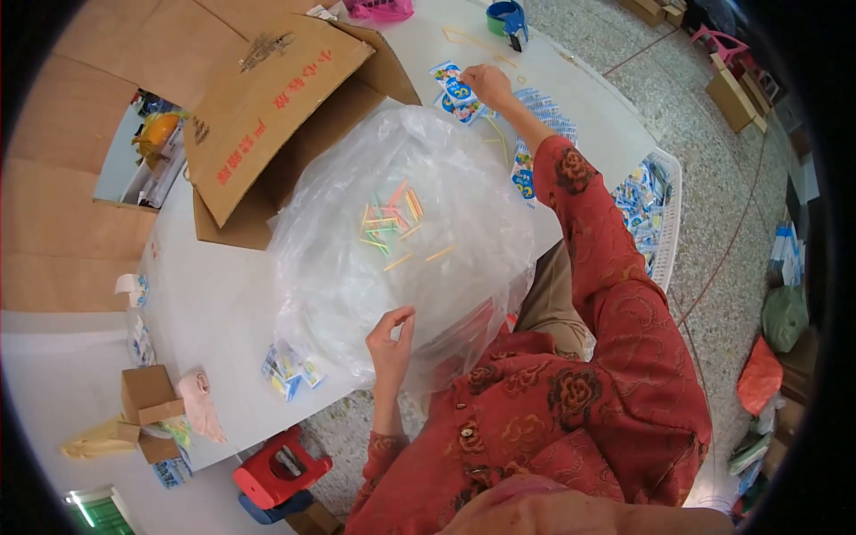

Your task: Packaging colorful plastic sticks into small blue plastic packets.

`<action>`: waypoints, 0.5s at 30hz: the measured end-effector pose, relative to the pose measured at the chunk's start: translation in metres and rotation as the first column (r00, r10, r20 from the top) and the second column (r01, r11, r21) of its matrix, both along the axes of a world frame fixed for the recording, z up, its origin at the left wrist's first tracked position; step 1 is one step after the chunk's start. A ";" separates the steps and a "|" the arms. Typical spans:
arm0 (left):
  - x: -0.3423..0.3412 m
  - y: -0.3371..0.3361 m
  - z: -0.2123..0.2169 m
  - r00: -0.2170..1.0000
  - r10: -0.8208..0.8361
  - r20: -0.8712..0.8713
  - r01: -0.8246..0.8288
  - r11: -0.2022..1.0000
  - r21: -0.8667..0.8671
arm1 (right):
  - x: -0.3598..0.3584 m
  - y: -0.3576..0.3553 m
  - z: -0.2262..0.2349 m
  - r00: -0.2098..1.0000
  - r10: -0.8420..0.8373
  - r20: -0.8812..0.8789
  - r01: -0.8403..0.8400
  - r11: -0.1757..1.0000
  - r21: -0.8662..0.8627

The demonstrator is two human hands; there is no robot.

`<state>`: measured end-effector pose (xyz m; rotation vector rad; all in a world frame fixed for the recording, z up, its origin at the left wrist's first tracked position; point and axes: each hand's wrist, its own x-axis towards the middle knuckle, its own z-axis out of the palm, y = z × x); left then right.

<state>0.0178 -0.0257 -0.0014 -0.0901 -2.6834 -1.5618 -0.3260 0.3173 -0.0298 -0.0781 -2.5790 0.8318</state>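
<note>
A large clear plastic bag [464,192] lies spread over the white table in front of me. On it rests a loose scatter of thin pink, green, yellow and orange sticks [390,219]. My left hand [390,348] is over the bag's near edge, thumb and forefinger pressed close together; anything between them is too small to make out. At the far right, my right hand [490,87] pinches the edge of a small blue-and-white packet [448,75]. Under and beside it lie more such packets [546,109], some in joined strips.
An open cardboard box [276,116] stands at the bag's far left. To my right is a white basket [664,259] full of blue packets. A blue tape dispenser [510,22] sits at the far edge. A red stool [281,468] stands below the table at left.
</note>
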 end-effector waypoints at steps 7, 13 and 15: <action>0.000 0.009 0.014 0.997 -0.054 -0.046 0.053 0.998 -0.026 | 0.024 0.004 0.030 0.967 0.017 -0.253 -0.097 0.946 -0.308; -0.036 0.007 0.039 0.993 0.085 -0.080 -0.055 0.944 0.324 | 0.128 -0.053 0.095 0.711 0.690 -0.137 -0.669 0.605 -0.431; -0.048 0.013 0.059 0.995 0.077 -0.055 -0.049 0.917 0.397 | 0.170 -0.076 0.120 0.613 0.790 -0.010 -0.732 0.563 -0.384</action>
